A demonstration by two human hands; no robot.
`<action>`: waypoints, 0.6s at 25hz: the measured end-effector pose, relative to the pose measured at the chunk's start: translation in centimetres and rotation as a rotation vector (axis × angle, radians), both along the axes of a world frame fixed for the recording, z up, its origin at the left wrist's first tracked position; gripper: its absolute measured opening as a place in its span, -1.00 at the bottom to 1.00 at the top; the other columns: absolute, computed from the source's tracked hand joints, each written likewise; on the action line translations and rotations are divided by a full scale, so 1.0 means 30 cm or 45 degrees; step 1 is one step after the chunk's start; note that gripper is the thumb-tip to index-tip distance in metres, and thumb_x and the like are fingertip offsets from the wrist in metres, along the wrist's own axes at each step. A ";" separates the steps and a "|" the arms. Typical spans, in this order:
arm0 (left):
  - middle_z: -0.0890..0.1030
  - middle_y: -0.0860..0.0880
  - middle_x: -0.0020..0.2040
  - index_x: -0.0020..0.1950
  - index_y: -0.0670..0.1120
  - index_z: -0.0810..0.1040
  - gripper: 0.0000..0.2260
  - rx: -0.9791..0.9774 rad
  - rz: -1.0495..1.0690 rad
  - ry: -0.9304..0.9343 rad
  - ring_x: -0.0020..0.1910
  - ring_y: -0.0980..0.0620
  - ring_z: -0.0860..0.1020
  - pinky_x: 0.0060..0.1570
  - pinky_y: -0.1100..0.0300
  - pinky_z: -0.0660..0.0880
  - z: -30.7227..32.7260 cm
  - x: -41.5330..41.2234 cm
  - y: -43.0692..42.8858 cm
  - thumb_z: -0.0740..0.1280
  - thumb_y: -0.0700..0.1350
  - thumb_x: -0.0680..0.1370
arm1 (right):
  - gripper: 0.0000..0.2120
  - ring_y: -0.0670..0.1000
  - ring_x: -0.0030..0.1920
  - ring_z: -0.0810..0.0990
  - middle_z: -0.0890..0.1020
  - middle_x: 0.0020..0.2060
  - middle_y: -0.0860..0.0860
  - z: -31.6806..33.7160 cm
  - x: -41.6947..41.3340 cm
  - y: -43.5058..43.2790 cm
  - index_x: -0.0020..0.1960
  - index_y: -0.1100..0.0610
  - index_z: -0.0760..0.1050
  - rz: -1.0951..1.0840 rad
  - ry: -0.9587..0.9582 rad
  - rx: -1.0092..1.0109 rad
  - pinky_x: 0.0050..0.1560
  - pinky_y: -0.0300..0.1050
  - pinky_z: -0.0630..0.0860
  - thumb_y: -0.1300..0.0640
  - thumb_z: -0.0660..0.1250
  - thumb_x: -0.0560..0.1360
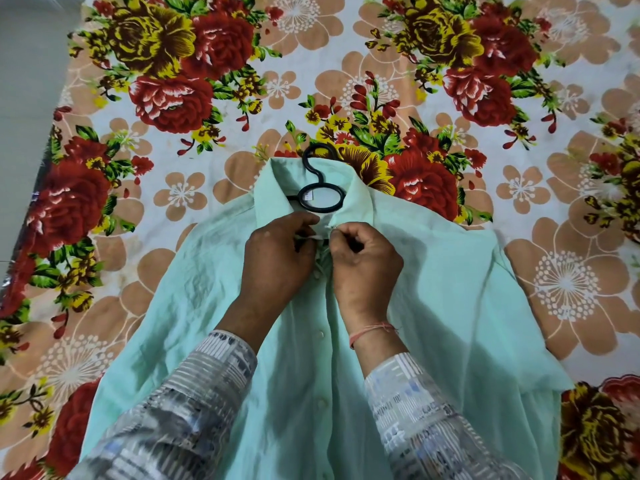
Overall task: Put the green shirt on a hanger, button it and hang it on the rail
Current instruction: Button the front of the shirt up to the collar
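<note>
A home bedroom: a bed [52, 133] under a rose-printed red, yellow and peach sheet [346, 36], edge at nine o'clock.

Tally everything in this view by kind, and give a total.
Pale green button-up shirt: 1
Black plastic hanger: 1
Floral-print bedsheet: 1
Hands: 2 (left hand, right hand)
Pink thread wristband: 1
Total: 6

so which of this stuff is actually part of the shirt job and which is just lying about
In the job: green shirt; black hanger in its collar; left hand and right hand, both pinching the shirt front below the collar.
Just there: floral bedsheet; pink wrist thread.
</note>
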State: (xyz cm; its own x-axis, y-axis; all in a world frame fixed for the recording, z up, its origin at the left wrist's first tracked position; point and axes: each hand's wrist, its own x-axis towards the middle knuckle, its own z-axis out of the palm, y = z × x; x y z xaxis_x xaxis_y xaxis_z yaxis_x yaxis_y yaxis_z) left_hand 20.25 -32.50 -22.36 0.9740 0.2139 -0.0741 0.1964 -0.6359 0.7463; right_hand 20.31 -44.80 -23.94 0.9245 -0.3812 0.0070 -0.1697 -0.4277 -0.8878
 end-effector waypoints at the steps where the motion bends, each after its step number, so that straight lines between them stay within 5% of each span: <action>1: 0.77 0.13 -0.04 0.19 0.04 0.75 -0.66 -0.124 0.066 0.030 -0.14 0.12 0.69 0.09 0.11 0.66 0.001 -0.004 0.005 0.47 -0.27 0.49 | -0.95 -0.05 -0.22 0.71 0.74 -0.25 -0.07 -0.001 0.002 0.000 -0.12 0.07 0.72 0.040 -0.010 -0.019 -0.11 -0.03 0.65 0.13 0.48 0.49; 4: 0.80 0.02 -0.08 0.10 0.00 0.77 -0.73 -0.717 0.279 0.108 -0.22 0.04 0.70 -0.04 0.09 0.69 0.014 -0.005 0.010 0.48 -0.34 0.55 | -0.96 -0.06 -0.19 0.72 0.77 -0.21 -0.05 0.002 0.003 -0.003 -0.08 0.07 0.72 0.203 -0.038 -0.051 -0.10 -0.05 0.66 0.15 0.48 0.52; 6: 0.79 -0.03 -0.11 0.07 -0.06 0.76 -0.77 -0.875 0.334 0.123 -0.26 0.02 0.70 -0.12 0.13 0.69 0.027 -0.001 0.009 0.45 -0.37 0.59 | -0.95 -0.11 -0.17 0.73 0.77 -0.18 -0.07 0.002 -0.002 -0.005 -0.05 0.09 0.71 0.292 -0.039 -0.002 -0.06 -0.10 0.68 0.20 0.48 0.54; 11: 0.77 0.00 -0.05 0.04 0.10 0.76 -0.76 -0.694 0.334 0.063 -0.09 -0.06 0.75 0.05 -0.11 0.73 0.003 -0.002 0.009 0.58 -0.21 0.48 | -0.86 -0.22 -0.14 0.70 0.71 -0.19 -0.15 -0.007 -0.009 -0.023 -0.01 0.12 0.70 0.378 0.013 0.075 -0.04 -0.32 0.62 0.32 0.43 0.55; 15: 0.72 0.13 -0.16 0.01 0.12 0.71 -0.74 -0.477 0.302 -0.024 -0.18 0.16 0.71 -0.03 0.21 0.64 0.004 -0.030 -0.004 0.59 -0.23 0.48 | -0.87 -0.20 -0.13 0.71 0.73 -0.18 -0.11 -0.014 -0.019 -0.013 -0.02 0.13 0.69 0.327 0.045 0.172 -0.02 -0.31 0.61 0.32 0.42 0.55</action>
State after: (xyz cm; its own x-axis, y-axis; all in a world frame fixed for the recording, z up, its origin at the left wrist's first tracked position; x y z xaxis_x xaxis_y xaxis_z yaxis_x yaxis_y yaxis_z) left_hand 19.35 -32.61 -22.24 0.9030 0.3936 -0.1721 0.2889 -0.2599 0.9214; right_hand 19.74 -45.19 -24.37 0.9896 -0.1300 -0.0617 -0.1028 -0.3388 -0.9352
